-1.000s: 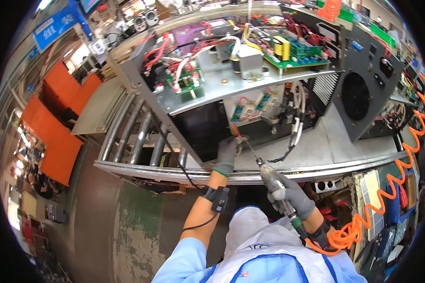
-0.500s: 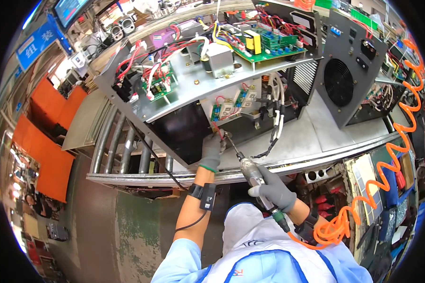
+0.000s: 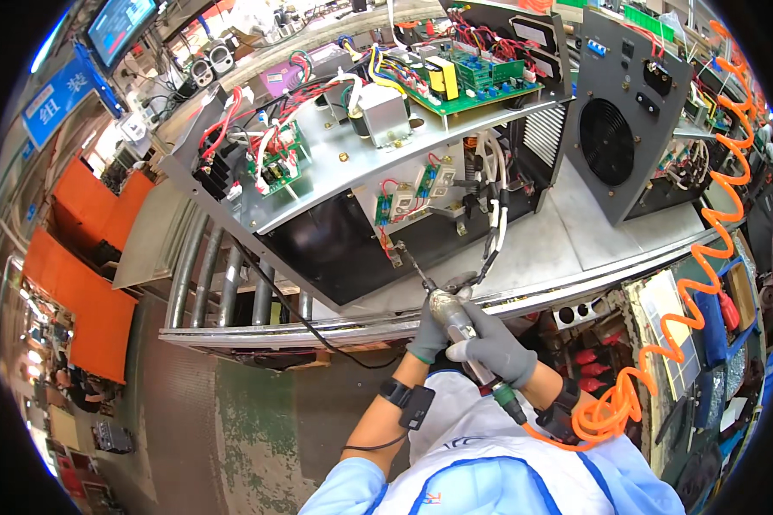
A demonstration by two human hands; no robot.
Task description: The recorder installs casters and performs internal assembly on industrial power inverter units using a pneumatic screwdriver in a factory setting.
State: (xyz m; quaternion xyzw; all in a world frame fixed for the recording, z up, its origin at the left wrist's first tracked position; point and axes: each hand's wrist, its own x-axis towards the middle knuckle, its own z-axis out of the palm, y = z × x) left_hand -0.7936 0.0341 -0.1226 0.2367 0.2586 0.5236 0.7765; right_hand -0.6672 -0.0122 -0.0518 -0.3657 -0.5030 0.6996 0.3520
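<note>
My right hand [image 3: 500, 345], in a grey glove, is closed round the body of an air screwdriver [image 3: 452, 314]. Its long bit points up and away, with the tip at a small metal bracket [image 3: 396, 256] near the end of a red wire, low inside an open metal chassis [image 3: 296, 206]. Close against the screwdriver's front part is my gloved left hand [image 3: 429, 333]. The tool covers much of that hand; grey fingertips show beyond its nose, so the fingers seem wrapped round it from below. Small green circuit boards [image 3: 424, 181] sit above the bracket.
An orange coiled air hose [image 3: 610, 415] runs from the screwdriver up the right side. A second dark chassis with a round fan [image 3: 608, 142] stands at the right. White and black cables [image 3: 495, 219] hang inside the nearer chassis. Metal rollers [image 3: 229, 279] lie at the left.
My left hand has come back from the red wire's end to the screwdriver's front. My right hand keeps its hold on the tool. The view has shifted slightly.
</note>
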